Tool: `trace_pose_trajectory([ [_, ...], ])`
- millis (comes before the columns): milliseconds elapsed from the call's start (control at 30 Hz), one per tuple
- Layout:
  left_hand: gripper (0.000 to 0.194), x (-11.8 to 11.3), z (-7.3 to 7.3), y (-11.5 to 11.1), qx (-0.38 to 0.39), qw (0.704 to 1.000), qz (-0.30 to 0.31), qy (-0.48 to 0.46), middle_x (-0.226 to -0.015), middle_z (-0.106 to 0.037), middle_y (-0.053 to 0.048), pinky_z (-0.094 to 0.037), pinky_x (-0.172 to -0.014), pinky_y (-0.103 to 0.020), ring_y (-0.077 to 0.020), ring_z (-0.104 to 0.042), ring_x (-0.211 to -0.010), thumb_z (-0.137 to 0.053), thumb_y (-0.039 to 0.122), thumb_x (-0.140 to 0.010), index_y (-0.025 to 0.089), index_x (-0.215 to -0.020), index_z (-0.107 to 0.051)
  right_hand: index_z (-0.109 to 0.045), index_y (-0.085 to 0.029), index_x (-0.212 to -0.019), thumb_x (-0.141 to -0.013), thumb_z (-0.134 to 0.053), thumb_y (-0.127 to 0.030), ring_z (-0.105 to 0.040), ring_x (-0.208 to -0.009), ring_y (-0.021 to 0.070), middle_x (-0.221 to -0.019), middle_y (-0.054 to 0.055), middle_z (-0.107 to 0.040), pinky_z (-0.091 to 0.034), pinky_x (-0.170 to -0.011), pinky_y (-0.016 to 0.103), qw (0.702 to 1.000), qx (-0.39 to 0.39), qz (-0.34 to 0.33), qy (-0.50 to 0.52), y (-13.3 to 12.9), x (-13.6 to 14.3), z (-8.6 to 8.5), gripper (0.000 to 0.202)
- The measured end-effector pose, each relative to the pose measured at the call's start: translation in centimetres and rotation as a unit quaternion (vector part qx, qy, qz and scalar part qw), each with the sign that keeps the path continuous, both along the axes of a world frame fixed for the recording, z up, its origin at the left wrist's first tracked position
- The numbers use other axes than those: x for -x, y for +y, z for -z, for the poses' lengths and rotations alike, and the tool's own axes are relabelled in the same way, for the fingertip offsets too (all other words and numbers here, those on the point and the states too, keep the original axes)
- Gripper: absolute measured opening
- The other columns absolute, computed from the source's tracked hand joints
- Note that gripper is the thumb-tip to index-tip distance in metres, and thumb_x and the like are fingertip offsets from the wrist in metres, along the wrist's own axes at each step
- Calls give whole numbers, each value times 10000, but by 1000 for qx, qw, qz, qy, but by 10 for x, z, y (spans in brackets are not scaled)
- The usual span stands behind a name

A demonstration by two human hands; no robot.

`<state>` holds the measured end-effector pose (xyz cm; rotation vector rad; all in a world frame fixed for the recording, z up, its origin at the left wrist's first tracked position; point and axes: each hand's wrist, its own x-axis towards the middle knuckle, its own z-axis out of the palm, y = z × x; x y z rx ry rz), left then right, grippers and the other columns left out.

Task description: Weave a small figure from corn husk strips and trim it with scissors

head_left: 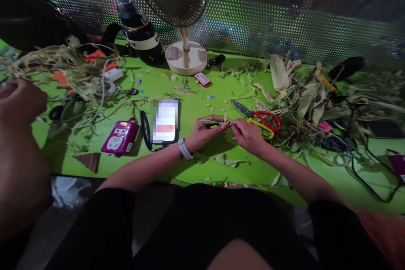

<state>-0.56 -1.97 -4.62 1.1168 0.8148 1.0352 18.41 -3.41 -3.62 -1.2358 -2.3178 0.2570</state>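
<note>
At a green worktable (190, 168), you grip a small piece of pale dried husk (224, 123) in front of you, pinched in your left hand (205, 133), its end between the fingertips of your right hand (247, 136). Scissors (252, 114) with red and yellow handles lie just beyond your right hand, near heaped husks (311, 103). A phone (167, 122) lies left of your left hand; a co-worker's hand (25, 101) shows at far left.
</note>
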Motion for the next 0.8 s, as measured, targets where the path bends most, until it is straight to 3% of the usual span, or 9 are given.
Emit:
trace_pose_trajectory([
  [133,279,2,-2,0,-16,1000,18,18,-812,-722,-37,-551,-740,-277,-125,-672,-711,-763,349,-723,162,-913,-680,-562,-186,-894,-943,-423,-315,-533,-595,139,-701,20,-613,-353,-565,256,990,102,-7,97,0,1,-9,195],
  [233,271,3,-5,0,-31,998,26,49,-832,-715,-47,-544,-771,-289,-137,-677,-752,-730,367,-757,163,-923,-661,-526,-194,-861,-914,-467,-328,-487,-564,117,-648,-24,-543,-354,-549,245,956,232,-5,181,2,1,-15,156],
  [300,276,4,-7,2,-46,996,35,63,-824,-704,-53,-541,-763,-293,-144,-670,-756,-728,373,-754,157,-908,-653,-512,-197,-843,-885,-505,-355,-456,-528,99,-615,-50,-501,-353,-517,231,896,359,-3,263,4,1,-17,164],
  [400,263,7,-11,5,-88,992,44,83,-840,-688,-63,-531,-743,-289,-147,-651,-764,-743,367,-733,157,-868,-660,-509,-187,-810,-818,-573,-343,-369,-432,63,-544,-84,-435,-275,-424,194,750,542,13,380,7,1,-20,169],
  [467,229,8,-14,7,-119,986,42,108,-865,-684,-69,-520,-736,-279,-147,-640,-781,-744,351,-731,168,-848,-672,-507,-178,-793,-780,-594,-288,-304,-386,43,-511,-101,-401,-211,-385,180,664,615,26,425,9,1,-23,140],
  [567,211,10,-15,8,-141,980,48,134,-879,-689,-75,-510,-723,-272,-145,-632,-777,-740,334,-731,171,-851,-681,-476,-183,-736,-772,-567,-233,-239,-346,30,-484,-111,-371,-177,-353,175,586,671,31,453,10,3,-25,110],
  [667,226,10,-16,6,-119,983,44,135,-825,-692,-63,-495,-677,-257,-131,-620,-717,-768,325,-691,158,-815,-682,-442,-190,-679,-766,-551,-240,-218,-329,27,-465,-114,-356,-177,-340,174,571,683,32,453,9,5,-23,148],
  [733,229,9,-15,5,-78,988,36,131,-737,-677,-40,-473,-621,-244,-112,-594,-644,-790,315,-659,151,-770,-675,-460,-187,-674,-750,-559,-263,-251,-329,30,-452,-109,-373,-194,-345,175,611,656,41,441,8,6,-21,146],
  [800,232,7,-14,5,-28,992,37,114,-675,-656,-17,-459,-590,-237,-98,-574,-597,-805,299,-636,148,-741,-663,-484,-184,-679,-748,-558,-292,-297,-338,41,-446,-99,-399,-214,-353,181,678,607,49,411,7,8,-19,148],
])
